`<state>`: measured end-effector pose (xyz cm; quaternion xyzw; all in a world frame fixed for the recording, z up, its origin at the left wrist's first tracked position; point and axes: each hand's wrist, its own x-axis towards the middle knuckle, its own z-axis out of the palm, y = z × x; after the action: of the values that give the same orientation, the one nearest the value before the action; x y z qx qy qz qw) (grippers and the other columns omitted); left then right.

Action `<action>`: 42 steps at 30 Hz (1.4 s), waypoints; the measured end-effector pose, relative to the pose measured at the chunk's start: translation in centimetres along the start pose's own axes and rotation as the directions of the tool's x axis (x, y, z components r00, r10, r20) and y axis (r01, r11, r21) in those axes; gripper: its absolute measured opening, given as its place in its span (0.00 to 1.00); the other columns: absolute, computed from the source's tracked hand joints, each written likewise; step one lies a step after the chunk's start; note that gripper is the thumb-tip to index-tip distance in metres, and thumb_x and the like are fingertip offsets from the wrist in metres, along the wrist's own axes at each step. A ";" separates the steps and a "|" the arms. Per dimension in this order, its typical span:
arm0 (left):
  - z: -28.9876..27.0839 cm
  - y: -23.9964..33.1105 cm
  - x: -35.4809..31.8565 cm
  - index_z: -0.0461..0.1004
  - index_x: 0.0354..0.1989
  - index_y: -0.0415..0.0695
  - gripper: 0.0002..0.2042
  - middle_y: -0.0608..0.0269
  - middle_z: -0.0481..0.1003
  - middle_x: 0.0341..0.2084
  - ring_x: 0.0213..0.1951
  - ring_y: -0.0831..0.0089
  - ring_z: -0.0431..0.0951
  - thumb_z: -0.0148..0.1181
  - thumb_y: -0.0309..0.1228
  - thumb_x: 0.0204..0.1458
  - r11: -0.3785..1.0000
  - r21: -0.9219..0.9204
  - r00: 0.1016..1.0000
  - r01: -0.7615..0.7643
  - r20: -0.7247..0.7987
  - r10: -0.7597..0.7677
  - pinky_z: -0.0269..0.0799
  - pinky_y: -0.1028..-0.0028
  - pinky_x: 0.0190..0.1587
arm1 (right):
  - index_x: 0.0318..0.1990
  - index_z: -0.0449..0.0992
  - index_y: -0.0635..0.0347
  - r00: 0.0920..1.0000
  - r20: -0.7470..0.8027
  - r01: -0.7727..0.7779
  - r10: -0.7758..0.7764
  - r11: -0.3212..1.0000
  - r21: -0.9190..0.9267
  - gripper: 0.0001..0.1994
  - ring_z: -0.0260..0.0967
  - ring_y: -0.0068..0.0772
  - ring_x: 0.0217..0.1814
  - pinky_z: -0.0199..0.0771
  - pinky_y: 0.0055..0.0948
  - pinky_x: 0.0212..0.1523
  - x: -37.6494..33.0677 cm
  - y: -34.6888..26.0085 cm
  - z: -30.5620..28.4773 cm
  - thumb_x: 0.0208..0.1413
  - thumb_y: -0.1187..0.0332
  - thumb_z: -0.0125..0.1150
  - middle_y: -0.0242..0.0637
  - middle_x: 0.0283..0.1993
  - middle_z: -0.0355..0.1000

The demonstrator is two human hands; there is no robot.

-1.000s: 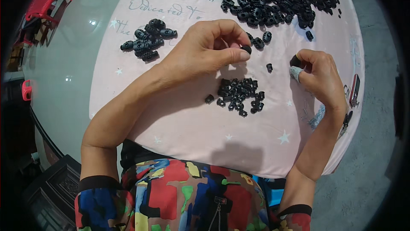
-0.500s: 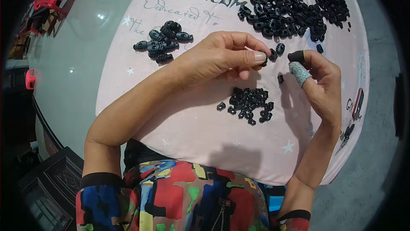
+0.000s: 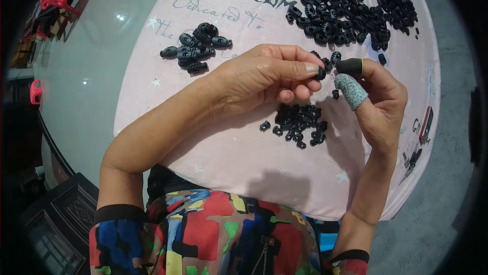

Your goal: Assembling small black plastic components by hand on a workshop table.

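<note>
My left hand [image 3: 277, 74] pinches a small black plastic cord lock part [image 3: 321, 74] between thumb and fingers, above the table. Facing it from the right, my right hand [image 3: 373, 89] has thumb and forefinger drawn together; a dark cover sits on the forefinger and a grey-speckled wrap on the thumb. Something tiny seems to be at those fingertips, too small to make out. Just beyond the hands lie a few loose black cord lock pieces [image 3: 336, 57]. Nearer me is a small pile of smaller black pieces [image 3: 300, 120].
A large heap of black cord lock pieces [image 3: 345, 11] covers the far right of the pink-clothed table [image 3: 244, 168]. Several longer black cord locks [image 3: 190, 51] lie in a cluster at left. Small scissors [image 3: 412, 163] and a red-edged dark object [image 3: 427, 122] lie at the right edge.
My right hand has moved left, its fingertips now close to the part in my left hand. My left hand has turned slightly and its part shows more.
</note>
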<state>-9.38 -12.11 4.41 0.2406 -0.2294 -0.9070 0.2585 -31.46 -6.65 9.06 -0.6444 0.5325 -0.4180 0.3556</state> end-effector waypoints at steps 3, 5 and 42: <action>0.0 0.0 -0.1 0.75 0.52 0.34 0.11 0.54 0.82 0.36 0.30 0.79 0.83 0.58 0.26 0.66 1.000 -0.020 1.000 0.019 0.017 -0.018 0.72 0.88 0.26 | 0.46 0.84 0.65 0.999 -0.024 0.035 -0.035 0.999 0.038 0.10 0.72 0.13 0.35 0.70 0.15 0.33 -0.2 0.2 0.4 0.56 0.80 0.67 0.29 0.38 0.80; -0.2 -0.1 0.0 0.75 0.52 0.34 0.11 0.54 0.82 0.36 0.30 0.78 0.83 0.58 0.26 0.66 0.999 -0.028 0.999 0.025 0.034 -0.024 0.73 0.88 0.26 | 0.46 0.84 0.65 0.999 -0.039 0.039 -0.039 0.999 -0.004 0.12 0.73 0.14 0.36 0.70 0.15 0.34 -0.2 0.1 0.5 0.54 0.81 0.67 0.30 0.39 0.80; -1.1 -0.5 0.3 0.73 0.54 0.37 0.12 0.55 0.83 0.36 0.31 0.76 0.83 0.58 0.30 0.67 0.998 -0.057 0.986 0.014 0.167 -0.004 0.77 0.84 0.31 | 0.44 0.85 0.66 0.991 0.029 0.133 -0.132 0.921 -0.367 0.13 0.68 0.18 0.29 0.63 0.21 0.26 0.1 -1.0 -0.9 0.49 0.83 0.62 0.35 0.36 0.80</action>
<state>-9.20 -12.23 3.14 0.1571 -0.2230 -0.9314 0.2412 -31.91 -6.62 10.40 -0.7349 0.5559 -0.3328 0.2002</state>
